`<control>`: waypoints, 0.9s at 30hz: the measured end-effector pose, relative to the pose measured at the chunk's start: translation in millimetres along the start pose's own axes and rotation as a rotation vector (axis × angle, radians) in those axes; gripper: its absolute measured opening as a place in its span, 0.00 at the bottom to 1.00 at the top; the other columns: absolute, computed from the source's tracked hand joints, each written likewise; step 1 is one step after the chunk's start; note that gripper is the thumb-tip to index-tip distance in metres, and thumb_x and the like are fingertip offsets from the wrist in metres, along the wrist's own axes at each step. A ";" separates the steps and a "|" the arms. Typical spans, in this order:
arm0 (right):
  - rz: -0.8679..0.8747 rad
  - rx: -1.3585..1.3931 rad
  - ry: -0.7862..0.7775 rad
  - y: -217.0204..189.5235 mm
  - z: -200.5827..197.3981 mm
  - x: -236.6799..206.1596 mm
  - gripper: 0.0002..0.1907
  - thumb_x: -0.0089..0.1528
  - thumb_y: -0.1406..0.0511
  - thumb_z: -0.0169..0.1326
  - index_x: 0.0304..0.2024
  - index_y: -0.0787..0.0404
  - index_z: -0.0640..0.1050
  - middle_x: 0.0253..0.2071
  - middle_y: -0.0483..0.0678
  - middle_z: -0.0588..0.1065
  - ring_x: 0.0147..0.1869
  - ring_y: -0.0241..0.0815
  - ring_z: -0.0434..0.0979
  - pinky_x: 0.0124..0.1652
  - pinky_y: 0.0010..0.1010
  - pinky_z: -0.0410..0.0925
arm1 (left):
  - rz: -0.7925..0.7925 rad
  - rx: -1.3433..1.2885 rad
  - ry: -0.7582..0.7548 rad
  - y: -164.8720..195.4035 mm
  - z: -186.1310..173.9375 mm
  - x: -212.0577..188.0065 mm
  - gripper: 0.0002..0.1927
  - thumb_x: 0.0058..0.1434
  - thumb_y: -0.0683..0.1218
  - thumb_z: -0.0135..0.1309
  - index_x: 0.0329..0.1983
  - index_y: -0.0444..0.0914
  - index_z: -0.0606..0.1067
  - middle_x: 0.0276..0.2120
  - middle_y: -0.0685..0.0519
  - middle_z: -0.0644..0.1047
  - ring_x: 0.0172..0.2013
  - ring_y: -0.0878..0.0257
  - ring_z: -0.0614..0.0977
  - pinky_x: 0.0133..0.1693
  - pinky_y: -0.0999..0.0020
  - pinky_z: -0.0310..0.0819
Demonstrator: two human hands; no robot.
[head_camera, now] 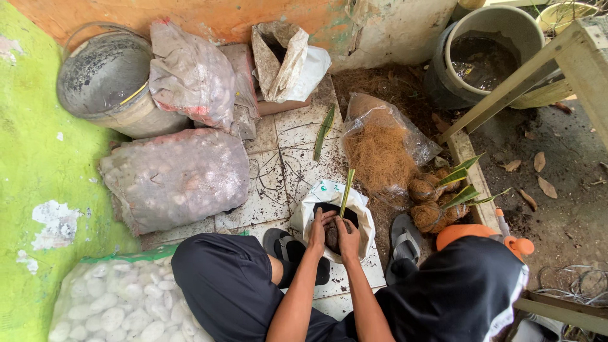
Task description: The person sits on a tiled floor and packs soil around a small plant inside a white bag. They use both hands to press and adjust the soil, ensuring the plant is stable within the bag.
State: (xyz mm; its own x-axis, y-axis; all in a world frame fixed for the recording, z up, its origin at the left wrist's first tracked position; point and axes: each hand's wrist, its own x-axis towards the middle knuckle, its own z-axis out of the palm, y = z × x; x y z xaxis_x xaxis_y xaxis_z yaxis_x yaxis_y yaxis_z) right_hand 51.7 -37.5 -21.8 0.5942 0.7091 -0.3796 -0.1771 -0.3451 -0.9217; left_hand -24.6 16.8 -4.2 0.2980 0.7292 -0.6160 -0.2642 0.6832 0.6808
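the left hand (316, 229) and the right hand (348, 237) are pressed together, both cupped around a dark clump of soil (332, 235) from which a single green leaf cutting (346, 191) stands up. the fingers of both hands are closed on the clump, held just over the open mouth of a white bag (312, 206) with dark soil inside. the bag sits on the tiled floor (278, 183), between the person's two feet in dark sandals (290, 248), near the floor's right edge. just right of the bag lie round brown fibre balls (425, 190) with green leaves sticking out of them, and behind these a clear bag of brown coconut fibre (380, 149). another loose green leaf (323, 131) lies on the tiles farther back. at the left edge of the floor rest sacks of pale pebbles (174, 177), with a grey bucket (107, 79) in the back left corner. an orange spray bottle (516, 244) stands beside the right knee.
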 end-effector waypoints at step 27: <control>-0.120 -0.121 0.016 -1.9 6.9 -4.6 0.32 0.72 0.49 0.37 0.62 0.68 0.74 0.60 0.60 0.75 0.65 0.51 0.74 0.62 0.36 0.63 | 0.093 0.457 0.183 -9.8 4.7 -18.4 0.22 0.58 0.59 0.61 0.38 0.34 0.81 0.28 0.50 0.81 0.30 0.62 0.79 0.35 0.63 0.73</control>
State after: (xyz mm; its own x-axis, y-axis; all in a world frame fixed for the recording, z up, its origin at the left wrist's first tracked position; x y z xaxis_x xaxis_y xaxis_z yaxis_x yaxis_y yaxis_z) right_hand 43.9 -35.8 -18.9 0.6181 0.7400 -0.2654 -0.0091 -0.3309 -0.9436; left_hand -23.1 -3.5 2.3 0.1154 0.8093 -0.5760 0.1596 0.5573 0.8149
